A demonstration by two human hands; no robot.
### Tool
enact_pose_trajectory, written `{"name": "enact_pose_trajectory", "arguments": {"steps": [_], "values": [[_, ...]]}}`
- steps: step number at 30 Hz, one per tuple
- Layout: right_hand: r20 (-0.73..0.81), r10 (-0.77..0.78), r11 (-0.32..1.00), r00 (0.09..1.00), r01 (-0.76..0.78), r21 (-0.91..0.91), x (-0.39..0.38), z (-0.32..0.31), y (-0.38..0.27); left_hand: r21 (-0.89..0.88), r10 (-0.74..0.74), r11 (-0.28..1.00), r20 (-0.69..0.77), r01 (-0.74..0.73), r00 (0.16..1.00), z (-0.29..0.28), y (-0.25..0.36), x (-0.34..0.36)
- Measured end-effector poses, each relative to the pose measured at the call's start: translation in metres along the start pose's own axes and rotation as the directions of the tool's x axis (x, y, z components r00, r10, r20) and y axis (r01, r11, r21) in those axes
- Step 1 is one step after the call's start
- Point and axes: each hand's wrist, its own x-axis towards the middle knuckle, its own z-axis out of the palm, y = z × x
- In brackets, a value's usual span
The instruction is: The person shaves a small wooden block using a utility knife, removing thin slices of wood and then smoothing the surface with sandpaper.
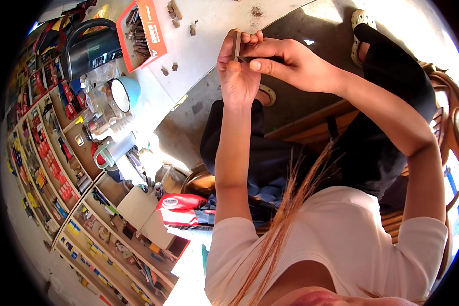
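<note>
Out in front of me, past the table's edge, my left hand (238,76) is raised with its fingers curled round a small brown rectangular bar (236,47), which stands upright between thumb and fingers. My right hand (296,64) comes in from the right and meets it. Its thumb and forefinger pinch close to the lower part of the bar, where a small dark tip (246,59) shows; what it belongs to is hidden. On the white table (199,61), an orange-red box (155,33) holds many similar brown pieces, and several loose brown pieces (193,28) lie around it.
Left of the box stand a dark kettle (93,48) and a blue cup (126,94), with clear bottles and a silver mug (118,151) nearer. Shelves of small boxes (51,158) fill the left side. A wooden chair (446,94) is at the right. A red bag (181,202) lies beside me.
</note>
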Motion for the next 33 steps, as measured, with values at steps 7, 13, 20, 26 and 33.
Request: {"name": "enact_pose_trajectory", "arguments": {"steps": [7, 13, 20, 26, 33], "values": [[0.032, -0.053, 0.992, 0.998, 0.056, -0.109, 0.0, 0.001, 0.001, 0.029, 0.007, 1.0, -0.001, -0.007, 1.0, -0.004, 0.003, -0.002], [0.017, -0.068, 0.986, 0.998, 0.069, -0.15, -0.002, -0.001, 0.0, 0.09, -0.03, 0.995, -0.04, 0.034, 0.999, 0.0, 0.005, -0.004], [-0.073, 0.028, 0.995, 0.997, -0.035, -0.097, 0.0, 0.002, -0.004, 0.074, 0.009, 0.997, -0.022, -0.008, 1.0, -0.002, 0.002, -0.006], [-0.017, -0.094, 0.973, 0.995, 0.089, -0.215, -0.004, -0.001, -0.002, 0.049, 0.006, 0.999, -0.018, -0.005, 1.0, 0.002, 0.0, -0.002], [-0.03, -0.152, 0.962, 0.988, 0.141, -0.234, -0.003, 0.001, 0.0, 0.076, 0.016, 0.997, -0.009, -0.016, 1.0, -0.001, 0.001, -0.003]]}}
